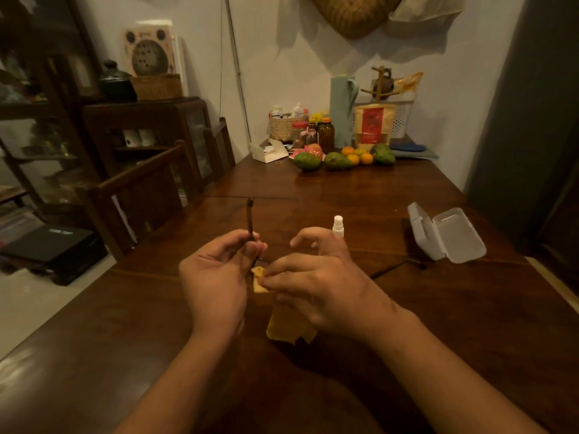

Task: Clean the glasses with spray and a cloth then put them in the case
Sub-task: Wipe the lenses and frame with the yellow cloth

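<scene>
Glasses (250,220): gripped in our left hand (216,277), above near table (407,339).
Cloth (288,327): pinched by our right hand (316,286) at lens.
Spray (338,225), open case (445,233): far right.
We advise light circular rubs, both lens faces, frame steadied.

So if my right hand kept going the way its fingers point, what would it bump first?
Probably the glasses, held close by in your left hand; depth is hard to judge.

Dim light, white wall (275,98), dark wooden table (360,189), chairs (147,189), glass-fronted cabinet (150,130)
</scene>
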